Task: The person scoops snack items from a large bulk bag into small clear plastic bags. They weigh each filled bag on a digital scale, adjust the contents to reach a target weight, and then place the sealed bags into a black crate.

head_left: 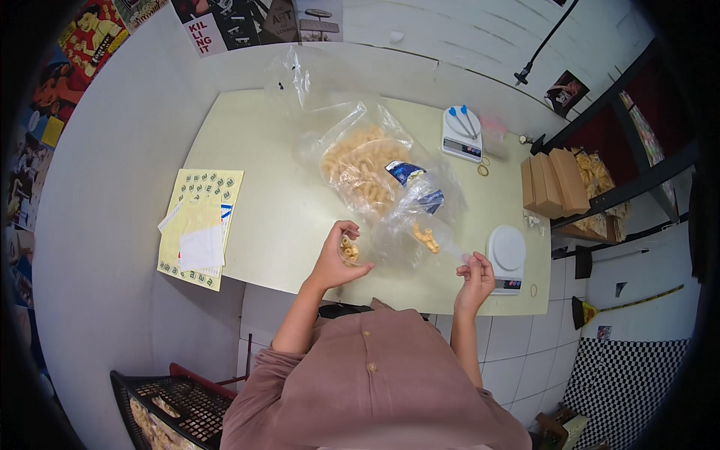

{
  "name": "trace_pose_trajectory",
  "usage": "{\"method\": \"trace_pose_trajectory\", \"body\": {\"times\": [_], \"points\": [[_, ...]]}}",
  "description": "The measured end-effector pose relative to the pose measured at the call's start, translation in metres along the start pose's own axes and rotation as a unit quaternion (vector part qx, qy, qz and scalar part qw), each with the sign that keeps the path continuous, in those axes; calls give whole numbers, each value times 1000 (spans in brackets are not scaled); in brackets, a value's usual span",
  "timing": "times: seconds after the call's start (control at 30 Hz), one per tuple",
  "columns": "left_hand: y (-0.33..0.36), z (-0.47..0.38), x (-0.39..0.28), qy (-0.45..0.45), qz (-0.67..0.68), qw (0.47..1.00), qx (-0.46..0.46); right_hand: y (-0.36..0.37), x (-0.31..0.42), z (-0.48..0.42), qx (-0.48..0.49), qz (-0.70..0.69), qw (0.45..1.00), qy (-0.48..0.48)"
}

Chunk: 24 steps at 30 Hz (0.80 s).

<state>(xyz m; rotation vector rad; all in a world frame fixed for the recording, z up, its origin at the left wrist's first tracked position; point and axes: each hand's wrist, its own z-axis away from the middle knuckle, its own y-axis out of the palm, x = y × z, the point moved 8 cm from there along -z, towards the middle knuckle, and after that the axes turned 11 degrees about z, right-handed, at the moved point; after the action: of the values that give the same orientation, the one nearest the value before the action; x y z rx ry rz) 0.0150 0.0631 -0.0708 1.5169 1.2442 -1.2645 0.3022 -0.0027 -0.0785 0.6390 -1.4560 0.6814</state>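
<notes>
My left hand (331,263) curls around a small clear container (356,261) with ring-shaped snack pieces (347,248) in it. My right hand (475,282) pinches the handle of a clear plastic scoop (450,243). Several yellowish snack pieces (426,238) lie on the scoop, which points left towards the container but is apart from it. Just beyond both hands lies a large transparent plastic bag (315,132) of pale snack rings (360,163). Blue-and-white printed labels (406,172) show on the bag. Its crumpled near end lies between the hands and partly overlaps the scoop.
A white kitchen scale (506,250) stands right of my right hand. Another scale (461,147) at the back bears two blue-tipped tools (463,121). Papers (201,247) lie on the table (270,225) at left. Cardboard boxes (554,183) stand right; a black crate (185,402) is below left.
</notes>
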Motion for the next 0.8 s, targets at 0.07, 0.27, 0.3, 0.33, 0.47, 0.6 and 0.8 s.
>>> {"method": "trace_pose_trajectory", "body": {"times": [0.07, 0.27, 0.3, 0.33, 0.47, 0.6, 0.8], "points": [[9, 2, -8, 4, -70, 997, 10, -5, 14, 4, 6, -3, 1000, -6], [28, 7, -19, 23, -183, 982, 44, 1, 42, 19, 72, 6, 997, -12], [30, 7, -20, 25, -191, 980, 50, 7, 43, 23, 91, 12, 996, -7], [31, 8, -22, 32, -199, 978, 46, 14, 44, 27, 110, 18, 994, -3], [34, 9, -30, 58, -239, 969, 38, 45, 66, 53, 200, 90, 973, -80], [30, 12, -29, 61, -237, 970, 7, 53, 87, 62, 201, 142, 953, -180], [25, 15, -28, 49, -220, 974, -5, 54, 88, 58, 188, 115, 962, -160]]}}
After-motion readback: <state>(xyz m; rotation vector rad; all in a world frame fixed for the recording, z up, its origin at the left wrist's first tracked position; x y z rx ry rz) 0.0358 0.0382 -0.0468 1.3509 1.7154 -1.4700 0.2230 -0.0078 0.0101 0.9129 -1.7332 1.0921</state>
